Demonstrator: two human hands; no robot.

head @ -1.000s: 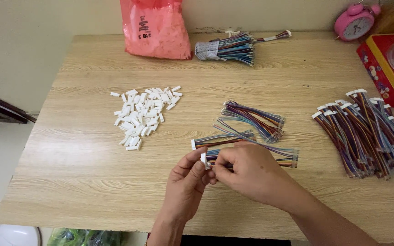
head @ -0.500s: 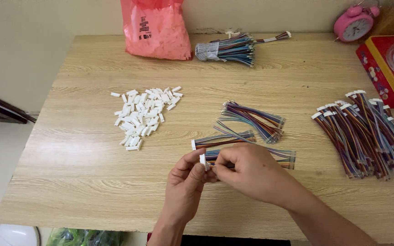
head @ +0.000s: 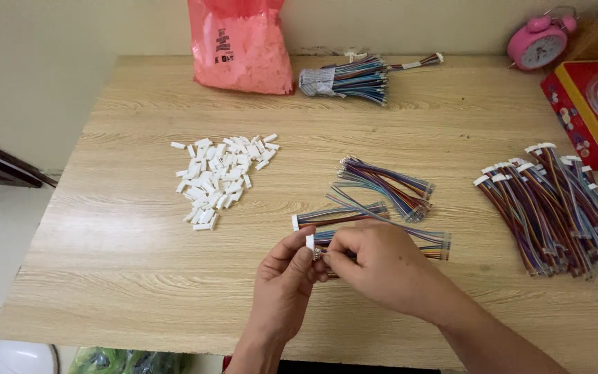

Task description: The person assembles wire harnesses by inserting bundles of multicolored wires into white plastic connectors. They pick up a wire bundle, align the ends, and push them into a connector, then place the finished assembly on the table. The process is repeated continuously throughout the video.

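Connector: we hold a small white plastic connector (head: pixel 310 242) over the front middle of the wooden table (head: pixel 119 256), pinched at the tips of our left fingers.
Wire set in hand: a short multicoloured ribbon of wires (head: pixel 432 240) runs from our right fingers out to the right, its far end lying on the table; its near end meets the connector, though we cannot tell whether it is seated.
Left hand: our left hand (head: pixel 284 291) comes up from the lower edge, thumb and forefinger closed tight on the connector, the other fingers curled below.
Right hand: our right hand (head: pixel 382 266) lies just beside the left, knuckles up, fingertips pressed together on the wire ends; the two hands touch at the fingertips.
Finished piece: one wire set with a white end (head: pixel 337 215) lies just beyond our hands.
Loose wires: a small heap of wire sets (head: pixel 385 183) sits behind that, near the table's middle.
Connector pile: a scatter of white connectors (head: pixel 219 179) lies to the left, well apart from the hands.
Right bundle: a large heap of wired sets (head: pixel 555 208) fills the right side.
Back edge: a pink plastic bag (head: pixel 240 45), a taped wire bundle (head: pixel 347 76) and a pink alarm clock (head: pixel 538 41).
Right corner: a red box (head: pixel 576 111).
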